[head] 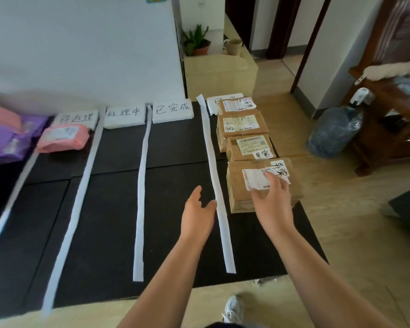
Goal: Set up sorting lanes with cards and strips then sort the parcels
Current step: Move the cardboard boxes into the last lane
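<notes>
Head: 4 boxes (245, 151), 4 strips (141, 197)

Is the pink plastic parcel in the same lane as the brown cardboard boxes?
No, the pink plastic parcel lies three lanes left of the brown cardboard boxes.

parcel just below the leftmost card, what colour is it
The parcel is pink, with a pale label on top; seen best in the head view.
</notes>
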